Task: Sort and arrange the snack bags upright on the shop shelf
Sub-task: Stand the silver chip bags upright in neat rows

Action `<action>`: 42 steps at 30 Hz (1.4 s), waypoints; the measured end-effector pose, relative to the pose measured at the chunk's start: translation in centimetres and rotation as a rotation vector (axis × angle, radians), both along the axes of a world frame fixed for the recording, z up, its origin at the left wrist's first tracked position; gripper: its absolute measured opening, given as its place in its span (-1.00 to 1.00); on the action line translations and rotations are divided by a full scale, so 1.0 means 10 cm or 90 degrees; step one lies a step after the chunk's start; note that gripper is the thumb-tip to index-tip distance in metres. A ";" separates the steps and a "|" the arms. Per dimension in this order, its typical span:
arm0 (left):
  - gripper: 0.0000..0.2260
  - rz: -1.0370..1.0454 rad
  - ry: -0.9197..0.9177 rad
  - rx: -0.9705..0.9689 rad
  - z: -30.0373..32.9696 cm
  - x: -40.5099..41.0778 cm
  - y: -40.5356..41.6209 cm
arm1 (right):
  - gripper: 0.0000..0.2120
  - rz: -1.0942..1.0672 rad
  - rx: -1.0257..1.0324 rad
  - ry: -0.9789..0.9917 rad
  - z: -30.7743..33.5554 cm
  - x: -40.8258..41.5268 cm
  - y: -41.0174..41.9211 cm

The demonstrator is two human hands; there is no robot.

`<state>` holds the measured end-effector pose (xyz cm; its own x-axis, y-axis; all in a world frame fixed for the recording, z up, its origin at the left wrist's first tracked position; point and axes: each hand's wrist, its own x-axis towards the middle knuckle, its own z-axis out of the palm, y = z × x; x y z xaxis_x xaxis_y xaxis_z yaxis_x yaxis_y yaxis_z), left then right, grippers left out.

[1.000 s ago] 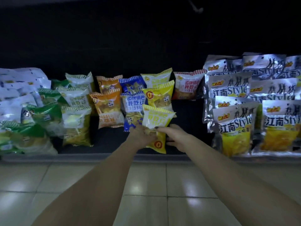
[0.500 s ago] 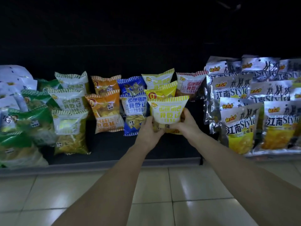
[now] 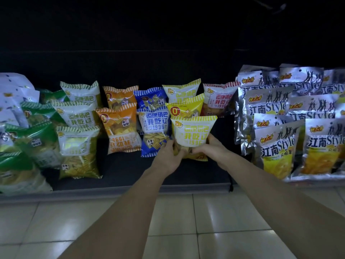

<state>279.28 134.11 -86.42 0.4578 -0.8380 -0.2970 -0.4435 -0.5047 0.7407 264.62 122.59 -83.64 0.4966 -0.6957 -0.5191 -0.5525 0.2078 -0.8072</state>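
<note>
both hands hold the front yellow snack bag (image 3: 193, 133) upright at the front of the yellow column on the shelf (image 3: 130, 171). left hand (image 3: 169, 156) grips its lower left corner, fingers curled onto the bag's bottom edge. right hand (image 3: 210, 149) grips the lower right side, fingers wrapped behind the bag and thumb on the front. bag's printed face is toward the camera, striped top seal up, text right way round. its bottom is hidden by the hands, cannot tell if it touches the shelf.

two more yellow bags (image 3: 184, 107) stand behind it in the same column. just left is the blue column, front blue bag (image 3: 154, 134) upright and touching the left hand's knuckles. next left the orange bag (image 3: 119, 128) sits upside down, text inverted, another orange one behind it. further left a column of pale green-striped bags (image 3: 79, 152), then dark green bags (image 3: 31, 139) leaning in a loose heap at the left edge. a red-striped bag (image 3: 219, 99) stands at the back right of the yellow column. silver bags (image 3: 276, 144) fill the right end of the shelf in overlapping rows. pale tiled floor (image 3: 205, 221) below the shelf edge, both bare forearms reaching over it.
</note>
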 end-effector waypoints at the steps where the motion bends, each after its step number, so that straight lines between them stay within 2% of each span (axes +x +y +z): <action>1: -0.54 -0.006 -0.002 0.007 -0.01 0.02 0.01 | -0.27 0.008 0.003 0.009 -0.01 0.00 -0.01; 4: -0.58 -0.023 0.007 0.020 -0.01 0.05 0.03 | -0.26 0.033 0.015 0.025 -0.01 -0.02 -0.04; 10: -0.47 -0.030 -0.008 0.039 0.04 0.07 0.05 | -0.08 0.009 0.025 -0.008 -0.01 0.03 -0.03; 16: -0.43 -0.040 -0.012 0.031 0.09 0.05 0.06 | -0.18 -0.076 -0.003 -0.056 -0.07 0.04 0.03; 21: -0.44 -0.071 -0.024 0.090 0.08 0.05 0.07 | -0.25 -0.034 0.021 -0.058 -0.07 0.05 0.05; 28: -0.50 -0.069 0.003 0.080 0.11 0.08 0.09 | -0.34 -0.055 0.024 -0.077 -0.05 0.09 0.10; 35: -0.36 -0.046 0.039 0.076 0.10 0.09 0.10 | -0.01 -0.058 0.042 -0.036 -0.04 0.07 0.05; 42: -0.35 -0.048 0.035 0.069 0.13 0.05 0.07 | 0.00 -0.070 0.040 -0.030 0.00 0.06 0.13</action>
<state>279.80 134.82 -85.11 0.3745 -0.8315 -0.4102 -0.4435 -0.5492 0.7083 265.25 123.92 -83.67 0.4448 -0.7140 -0.5408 -0.4852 0.3155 -0.8155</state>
